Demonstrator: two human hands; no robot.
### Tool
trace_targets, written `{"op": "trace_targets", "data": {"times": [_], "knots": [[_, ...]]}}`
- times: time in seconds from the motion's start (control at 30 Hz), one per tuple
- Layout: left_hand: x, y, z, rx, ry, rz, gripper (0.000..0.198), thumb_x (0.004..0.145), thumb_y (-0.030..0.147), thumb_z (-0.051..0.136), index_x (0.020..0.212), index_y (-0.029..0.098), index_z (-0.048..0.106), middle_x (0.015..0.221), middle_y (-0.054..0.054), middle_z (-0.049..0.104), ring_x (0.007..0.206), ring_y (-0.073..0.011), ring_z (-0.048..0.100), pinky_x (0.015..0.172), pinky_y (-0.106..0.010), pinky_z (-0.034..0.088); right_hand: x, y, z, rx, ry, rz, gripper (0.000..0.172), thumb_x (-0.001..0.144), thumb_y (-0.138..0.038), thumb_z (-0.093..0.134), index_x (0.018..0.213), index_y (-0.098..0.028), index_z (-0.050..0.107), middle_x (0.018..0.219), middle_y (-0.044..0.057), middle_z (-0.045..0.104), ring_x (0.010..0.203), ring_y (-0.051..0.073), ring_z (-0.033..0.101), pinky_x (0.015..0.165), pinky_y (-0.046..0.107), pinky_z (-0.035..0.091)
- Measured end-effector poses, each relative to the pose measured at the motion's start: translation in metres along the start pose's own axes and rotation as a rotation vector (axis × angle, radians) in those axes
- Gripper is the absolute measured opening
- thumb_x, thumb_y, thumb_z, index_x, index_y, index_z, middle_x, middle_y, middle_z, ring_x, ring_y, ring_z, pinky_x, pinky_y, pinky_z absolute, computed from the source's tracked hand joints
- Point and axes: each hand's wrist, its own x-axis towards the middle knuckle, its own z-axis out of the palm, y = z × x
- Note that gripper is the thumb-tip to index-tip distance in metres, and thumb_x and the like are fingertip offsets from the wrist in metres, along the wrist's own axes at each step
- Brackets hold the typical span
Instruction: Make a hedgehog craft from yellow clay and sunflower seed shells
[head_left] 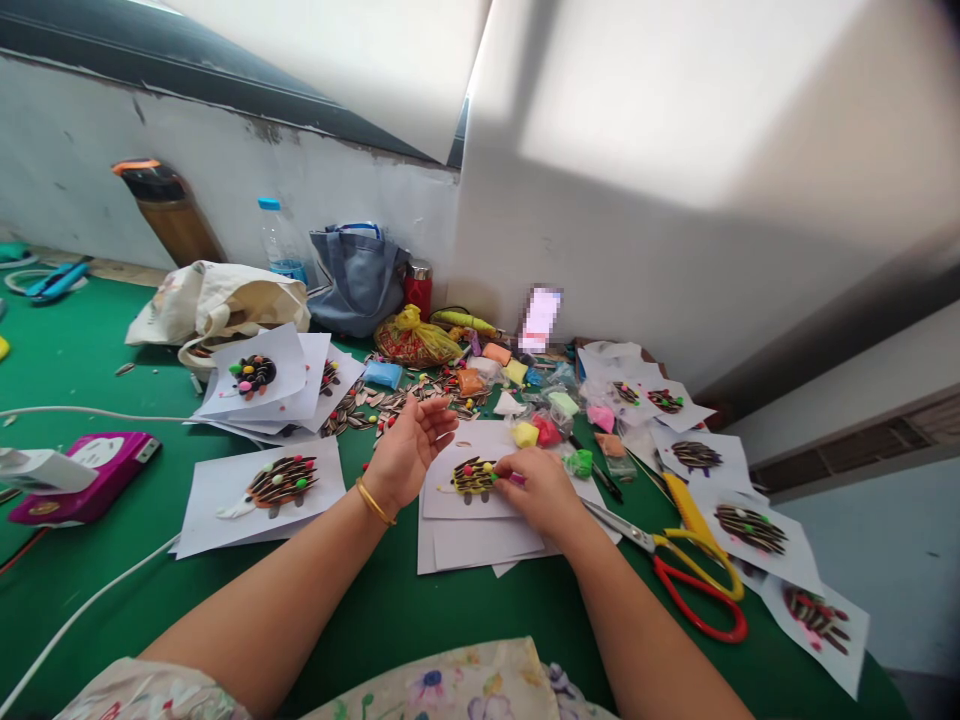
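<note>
A small yellow clay figure (pixel 474 476) covered in striped sunflower seeds and coloured beads lies on a white sheet (pixel 465 500) on the green table (pixel 390 610). My right hand (pixel 536 485) pinches something small and pink at the figure's right edge. My left hand (pixel 409 450), with a gold bangle on the wrist, hovers palm up just left of the figure, fingers spread and holding nothing.
Finished seed figures on paper lie at left (pixel 281 482), back left (pixel 253 374) and along the right edge (pixel 750 528). Red and yellow scissors (pixel 694 580) sit at right. Loose seeds (pixel 390 402), clay packets (pixel 540 425), bags, bottles and a pink device (pixel 82 475) crowd the table.
</note>
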Motion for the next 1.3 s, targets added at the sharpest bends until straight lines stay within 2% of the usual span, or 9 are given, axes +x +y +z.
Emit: {"op": "trace_targets", "data": {"times": [0.2,0.4,0.53,0.63,0.73,0.83,0.93,1.07,1.3], "knots": [[0.000,-0.001,-0.001,0.021,-0.007,0.008,0.046,0.096,0.051,0.039,0.098,0.017,0.069,0.093,-0.007,0.069,0.088,-0.0168,0.065,0.084,-0.030,0.049,-0.001,0.000,0.006,0.008,0.014,-0.012,0.009,0.082,-0.023,0.069,0.091,-0.024,0.071,0.090,0.002,0.069,0.093,0.021,0.058,0.086,0.036,0.034],[0.007,-0.003,-0.010,0.187,-0.009,0.081,0.047,0.085,0.060,0.054,0.091,0.015,0.069,0.089,-0.006,0.068,0.086,-0.0167,0.063,0.084,-0.031,0.048,-0.002,-0.001,0.002,0.027,-0.013,0.019,0.010,0.081,-0.025,0.071,0.091,-0.024,0.071,0.091,0.002,0.069,0.093,0.020,0.057,0.084,0.034,0.032],[0.012,-0.002,-0.014,0.405,0.016,0.150,0.042,0.079,0.056,0.062,0.087,0.015,0.067,0.084,-0.005,0.066,0.081,-0.0158,0.061,0.081,-0.030,0.048,-0.001,0.001,0.000,0.041,-0.021,0.020,0.010,0.083,-0.025,0.069,0.093,-0.024,0.071,0.092,0.002,0.070,0.093,0.020,0.058,0.084,0.033,0.033],[0.015,0.000,-0.018,0.608,0.000,0.194,0.036,0.080,0.051,0.061,0.087,0.016,0.065,0.083,-0.004,0.066,0.080,-0.0169,0.062,0.080,-0.031,0.048,0.000,0.001,0.001,0.039,-0.029,0.023,0.010,0.082,-0.023,0.069,0.092,-0.024,0.071,0.092,0.002,0.070,0.092,0.020,0.059,0.084,0.033,0.033],[0.020,0.002,-0.025,1.011,-0.071,0.305,0.028,0.084,0.044,0.057,0.087,0.018,0.066,0.085,-0.005,0.067,0.083,-0.0196,0.062,0.079,-0.033,0.048,0.000,0.001,0.000,0.039,-0.025,0.032,0.008,0.082,-0.025,0.068,0.090,-0.023,0.070,0.092,0.002,0.070,0.092,0.020,0.059,0.084,0.033,0.033],[0.021,0.005,-0.031,1.490,-0.112,0.425,0.020,0.083,0.034,0.058,0.090,0.019,0.070,0.095,-0.007,0.068,0.092,-0.0232,0.061,0.086,-0.036,0.046,0.000,0.004,-0.004,0.056,0.010,0.028,0.009,0.085,-0.029,0.065,0.090,-0.022,0.069,0.093,0.003,0.070,0.092,0.020,0.059,0.084,0.033,0.035],[0.020,0.004,-0.034,1.799,-0.142,0.456,0.020,0.081,0.033,0.062,0.094,0.021,0.073,0.101,-0.008,0.067,0.100,-0.0257,0.060,0.089,-0.038,0.044,0.000,0.011,-0.009,0.064,0.056,0.053,0.014,0.089,-0.029,0.058,0.093,-0.021,0.069,0.095,0.004,0.071,0.092,0.021,0.059,0.084,0.032,0.037],[0.017,0.000,-0.032,1.952,-0.178,0.404,0.024,0.078,0.039,0.067,0.097,0.024,0.073,0.104,-0.008,0.066,0.102,-0.0279,0.059,0.087,-0.039,0.044,0.000,0.019,-0.012,0.014,0.029,0.137,0.018,0.089,-0.027,0.055,0.096,-0.020,0.070,0.096,0.005,0.071,0.092,0.021,0.059,0.081,0.030,0.038],[0.015,-0.002,-0.027,1.975,-0.164,0.404,0.015,0.074,0.034,0.072,0.084,0.023,0.070,0.098,-0.006,0.065,0.100,-0.0270,0.058,0.084,-0.037,0.042,0.002,0.023,-0.008,-0.083,-0.036,0.235,0.021,0.088,-0.028,0.056,0.102,-0.022,0.070,0.098,0.007,0.071,0.096,0.021,0.059,0.082,0.029,0.038]]}}
